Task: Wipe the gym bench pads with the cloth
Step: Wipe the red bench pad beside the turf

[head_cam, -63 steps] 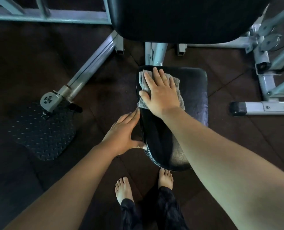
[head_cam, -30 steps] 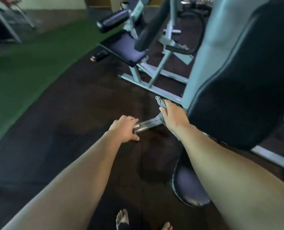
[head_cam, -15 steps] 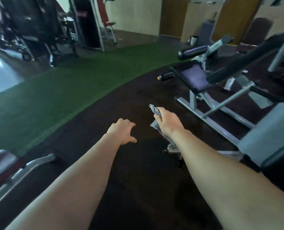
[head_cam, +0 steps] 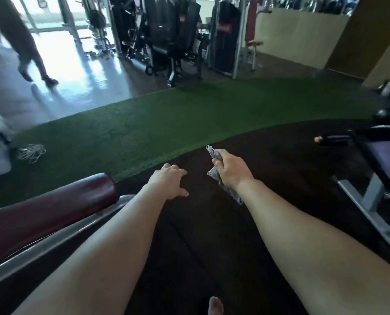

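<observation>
A maroon bench pad (head_cam: 48, 208) lies at my far left. My left hand (head_cam: 169, 184) hangs over the dark floor (head_cam: 280, 160), fingers loosely spread, holding nothing. Just right of it, my right hand (head_cam: 231, 171) curls its fingers round the grey cloth (head_cam: 214, 173), held in the air with its ends poking out above and below. A purple bench pad (head_cam: 389, 158) sits far right.

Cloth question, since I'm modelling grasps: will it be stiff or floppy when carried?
Probably floppy: the cloth droops below the right hand gripping it. Likely light: one hand alone holds it up. Slipping seems unlikely, bunched as it is.
</observation>
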